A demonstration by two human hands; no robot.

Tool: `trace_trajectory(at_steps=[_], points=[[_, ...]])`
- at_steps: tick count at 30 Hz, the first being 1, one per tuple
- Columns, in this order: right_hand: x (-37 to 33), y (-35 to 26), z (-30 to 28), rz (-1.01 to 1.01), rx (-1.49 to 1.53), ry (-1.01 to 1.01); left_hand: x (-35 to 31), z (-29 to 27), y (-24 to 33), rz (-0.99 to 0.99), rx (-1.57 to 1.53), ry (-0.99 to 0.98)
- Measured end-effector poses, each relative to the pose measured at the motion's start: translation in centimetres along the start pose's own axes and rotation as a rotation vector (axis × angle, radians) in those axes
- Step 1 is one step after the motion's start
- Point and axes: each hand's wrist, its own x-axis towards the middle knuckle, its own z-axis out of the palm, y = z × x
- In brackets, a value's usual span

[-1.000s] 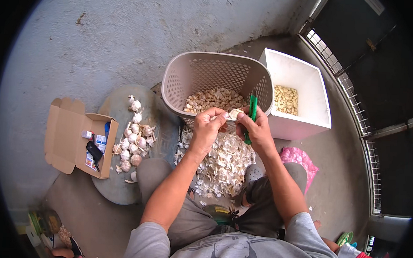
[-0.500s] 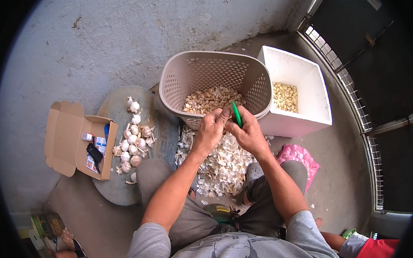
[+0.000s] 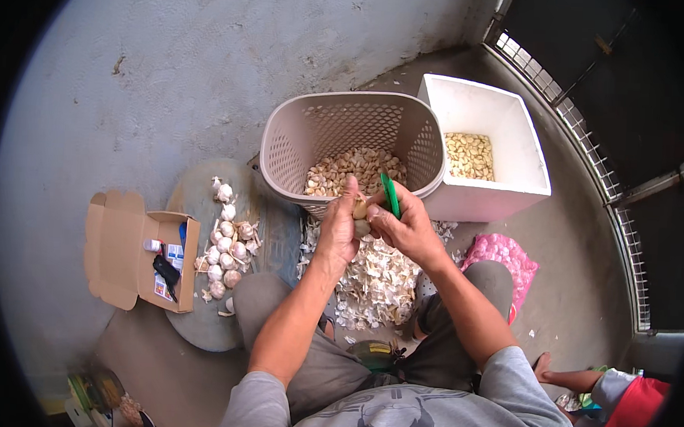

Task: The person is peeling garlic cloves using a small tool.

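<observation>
A person in a grey T-shirt works garlic by hand over a pile of white, papery garlic skins; the left hand has its grip curled snugly around pale cream garlic cloves, which show between its thumb and the other hand; the right hand has its grip closed on a slim green plastic-handled tool, held aslant, its fingertips just beside the cloves; behind the hands stands a grey-brown lattice plastic basket, unpeeled tan cloves covering its bottom; beside it, a white foam box holds peeled yellowish cloves; at left, whole white garlic bulbs lie on a rounded, worn grey desk, near an open brown cardboard box; a pink mesh bag lies on the floor by the right knee; at lower right, another person's bare foot is visible.
</observation>
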Motion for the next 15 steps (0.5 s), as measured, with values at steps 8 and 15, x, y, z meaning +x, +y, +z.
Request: trace_trajectory(at_steps=[8,15], points=[[1.1,2.2,-1.5,0.023,-0.207,0.108,-0.3,2.1,-0.2,0.231,0.447,0.038],[1.4,1.8,-2.9,0.169,0.024,0.037,-0.7,1.7,0.3,0.204,0.271,0.044]])
